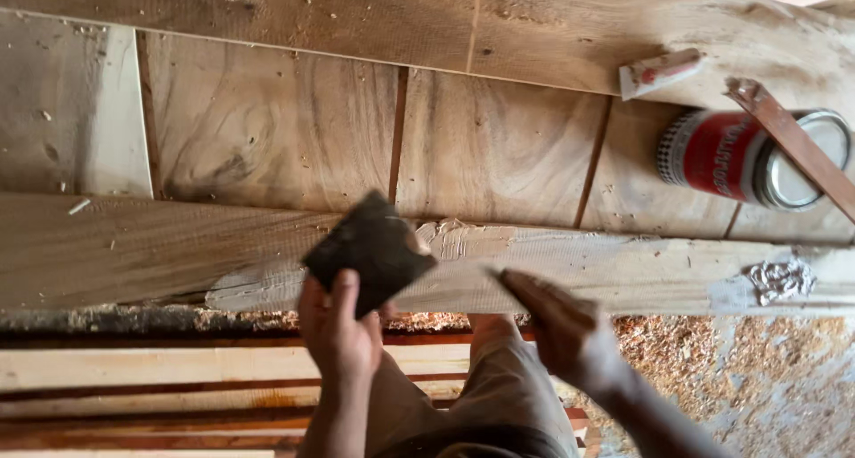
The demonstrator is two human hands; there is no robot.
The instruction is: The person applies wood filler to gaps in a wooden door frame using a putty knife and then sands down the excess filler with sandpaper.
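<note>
My left hand [337,332] holds a dark flat square scraper pad [370,250] by its lower corner, raised just over the near edge of a long wooden plank [134,244]. A pale smear of filler paste [499,253] covers the plank to the right of the pad. My right hand [557,329] is beside it, fingers stretched out together, fingertips touching the plank's paste-covered front edge. Nothing is in the right hand.
A red tin can [748,155] lies on its side at the right, a rusty metal strip [793,142] across it. A small putty knife [661,72] rests behind it. A dried paste blob [782,278] sits on the plank. Stacked boards [151,396] and sawdust [757,378] lie below.
</note>
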